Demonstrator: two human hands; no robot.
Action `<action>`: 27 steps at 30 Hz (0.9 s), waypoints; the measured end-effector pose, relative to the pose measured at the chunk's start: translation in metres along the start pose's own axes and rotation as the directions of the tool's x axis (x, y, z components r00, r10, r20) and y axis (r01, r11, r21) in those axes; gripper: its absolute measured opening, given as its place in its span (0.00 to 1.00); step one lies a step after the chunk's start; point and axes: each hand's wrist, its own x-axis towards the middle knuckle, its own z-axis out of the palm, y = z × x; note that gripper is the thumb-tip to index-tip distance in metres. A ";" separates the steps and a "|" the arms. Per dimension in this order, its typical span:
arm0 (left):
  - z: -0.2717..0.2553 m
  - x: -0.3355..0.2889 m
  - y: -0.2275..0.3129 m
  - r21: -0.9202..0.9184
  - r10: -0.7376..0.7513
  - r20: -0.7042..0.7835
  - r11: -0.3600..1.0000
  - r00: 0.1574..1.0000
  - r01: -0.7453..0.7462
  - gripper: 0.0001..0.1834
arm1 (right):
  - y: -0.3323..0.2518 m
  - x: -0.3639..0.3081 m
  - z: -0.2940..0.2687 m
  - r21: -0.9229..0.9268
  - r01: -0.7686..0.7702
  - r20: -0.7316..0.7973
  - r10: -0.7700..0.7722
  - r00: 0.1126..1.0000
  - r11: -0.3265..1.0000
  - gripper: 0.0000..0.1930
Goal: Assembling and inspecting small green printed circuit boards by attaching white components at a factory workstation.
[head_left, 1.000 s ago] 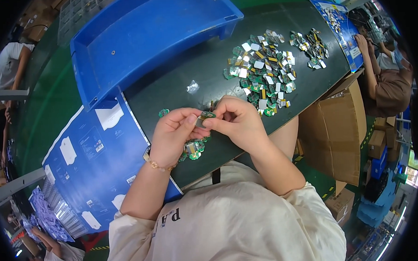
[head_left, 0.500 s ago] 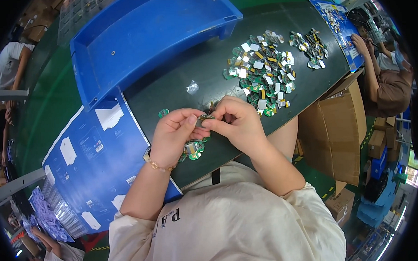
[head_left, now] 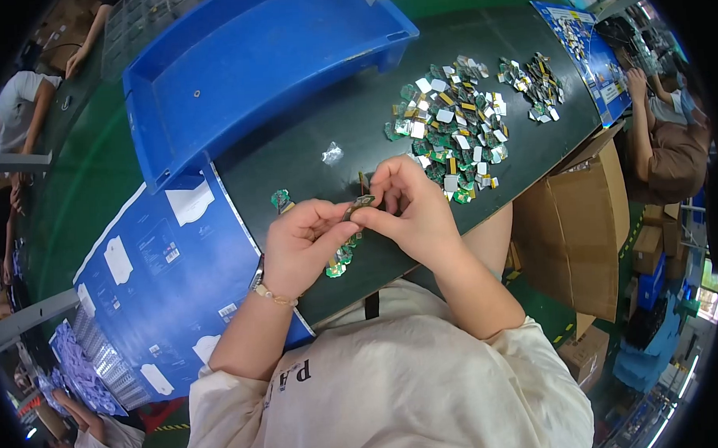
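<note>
Circuit board (head_left: pixel 364 201), small, one: clamped in fingers of left hand (head_left: pixel 299 238) and right hand (head_left: pixel 413 214), above dark bench (head_left: pixel 292 159), left of large parts pile (head_left: pixel 453 132); probably best steadied by light edge grip, fingertips off the face.

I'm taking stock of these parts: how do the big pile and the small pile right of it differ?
The big pile spreads wider than the small pile. The big pile lies nearer the right hand, the small pile farther off. Both are loose heaps on the dark table.
</note>
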 end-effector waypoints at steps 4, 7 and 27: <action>-0.006 -0.001 -0.003 -0.032 0.051 0.075 0.998 0.996 -0.049 0.07 | 0.004 0.002 -0.004 0.166 -0.040 0.139 0.017 0.990 0.985 0.25; -0.005 0.000 -0.003 -0.133 0.023 0.035 0.991 0.999 -0.018 0.06 | 0.006 0.004 0.003 0.405 -0.082 0.159 0.018 0.987 0.911 0.24; -0.005 0.008 -0.002 -0.191 -0.047 -0.137 0.981 0.989 0.020 0.09 | -0.002 0.017 0.009 -0.431 0.491 -0.093 -0.578 0.811 0.757 0.08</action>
